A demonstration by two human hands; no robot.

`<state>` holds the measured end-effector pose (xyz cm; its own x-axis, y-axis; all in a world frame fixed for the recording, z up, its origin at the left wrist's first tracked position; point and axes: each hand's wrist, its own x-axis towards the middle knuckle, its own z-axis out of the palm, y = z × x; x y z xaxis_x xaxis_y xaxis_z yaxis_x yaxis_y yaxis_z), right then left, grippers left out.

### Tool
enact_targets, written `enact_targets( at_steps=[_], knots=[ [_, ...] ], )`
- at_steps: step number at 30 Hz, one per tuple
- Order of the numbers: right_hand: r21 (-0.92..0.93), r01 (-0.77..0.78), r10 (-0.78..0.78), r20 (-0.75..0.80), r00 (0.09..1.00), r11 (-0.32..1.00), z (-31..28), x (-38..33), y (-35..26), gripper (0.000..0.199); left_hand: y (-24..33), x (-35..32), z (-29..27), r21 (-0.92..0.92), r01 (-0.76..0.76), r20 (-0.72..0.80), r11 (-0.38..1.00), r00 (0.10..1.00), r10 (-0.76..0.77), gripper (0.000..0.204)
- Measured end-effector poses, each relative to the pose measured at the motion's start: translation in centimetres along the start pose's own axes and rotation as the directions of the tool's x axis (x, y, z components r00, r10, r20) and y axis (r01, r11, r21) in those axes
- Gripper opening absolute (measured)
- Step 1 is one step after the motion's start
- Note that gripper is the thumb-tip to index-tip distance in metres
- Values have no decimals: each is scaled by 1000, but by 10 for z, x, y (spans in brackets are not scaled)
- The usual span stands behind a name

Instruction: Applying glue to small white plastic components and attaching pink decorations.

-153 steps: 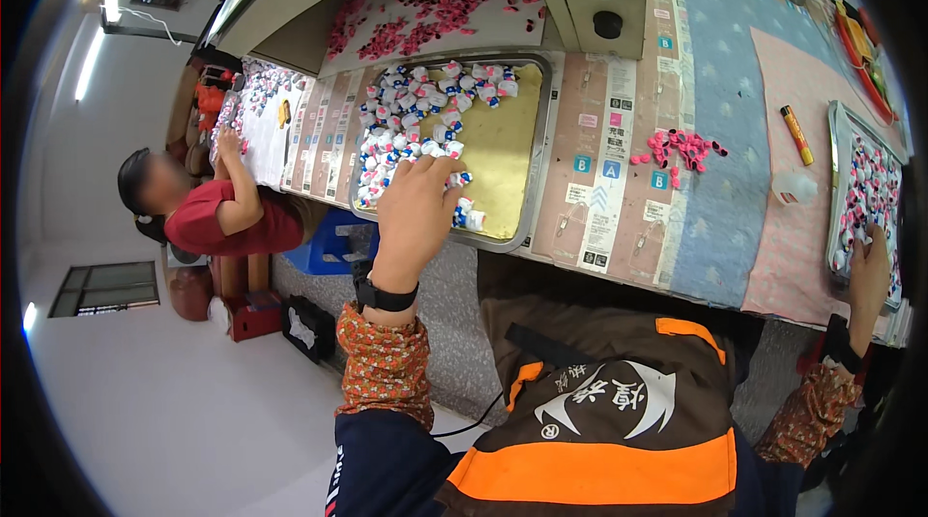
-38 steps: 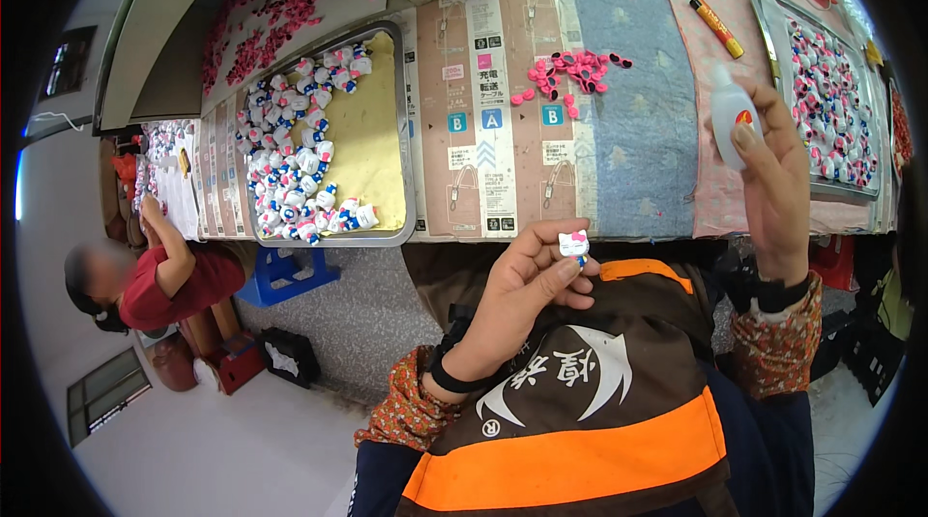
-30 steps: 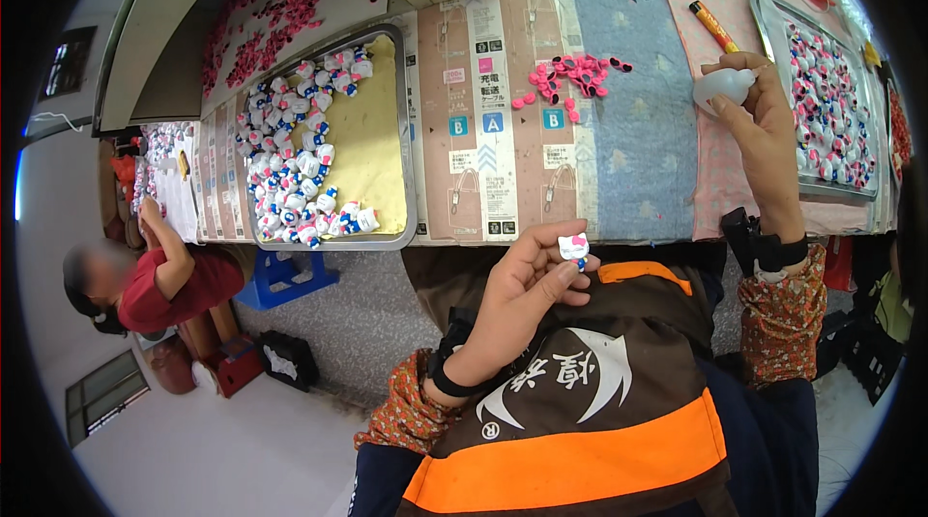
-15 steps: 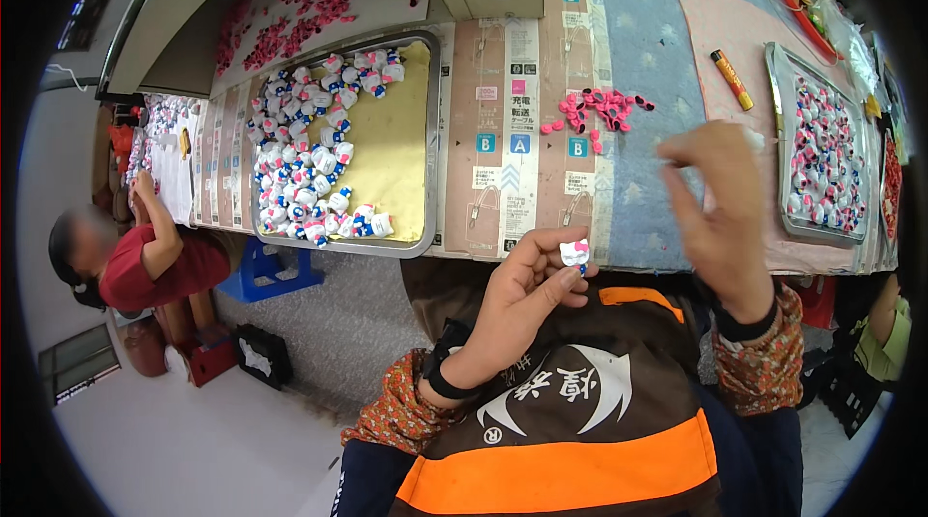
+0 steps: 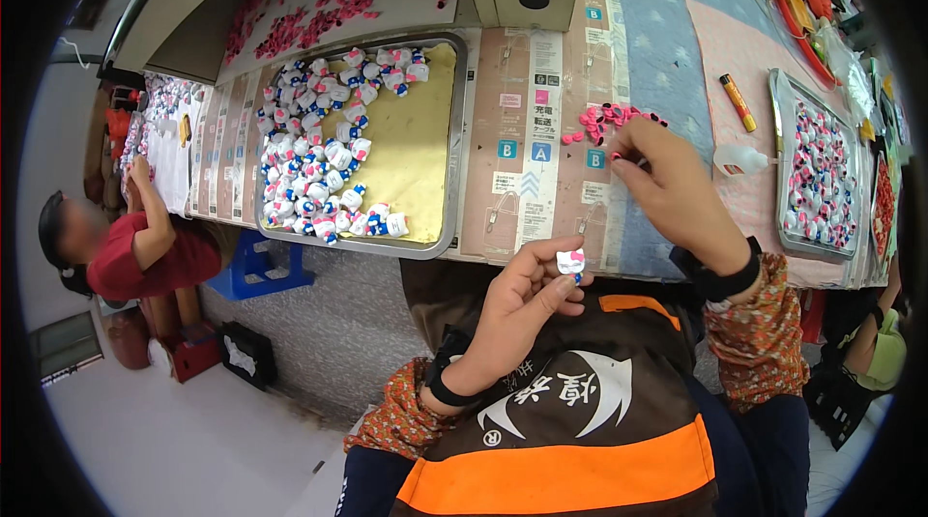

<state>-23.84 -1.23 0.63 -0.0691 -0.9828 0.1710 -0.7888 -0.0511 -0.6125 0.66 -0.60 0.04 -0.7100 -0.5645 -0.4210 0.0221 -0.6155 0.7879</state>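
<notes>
Right hand [image 5: 667,190] moved left from glue bottle [image 5: 740,160] to pink bow pile [image 5: 604,121], bottle now lying on mat, fingertips pinching one pink piece

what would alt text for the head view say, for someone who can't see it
Seen from above, a person's left hand pinches a small white figurine while the right hand picks at a pile of pink bows on the workbench. A metal tray of more figurines lies left.
</notes>
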Motion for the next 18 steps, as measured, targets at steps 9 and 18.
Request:
enact_targets(
  at_steps=[9,18],
  knots=[
    [703,-602,364,485,795,379,-27,-33,-30,15,4,5,1,-23,-29,-33,999,999,29,43],
    [779,-546,341,445,828,309,-19,-64,-34,15,-2,9,11,-27,-43,-48,999,998,42,37]
  ],
)
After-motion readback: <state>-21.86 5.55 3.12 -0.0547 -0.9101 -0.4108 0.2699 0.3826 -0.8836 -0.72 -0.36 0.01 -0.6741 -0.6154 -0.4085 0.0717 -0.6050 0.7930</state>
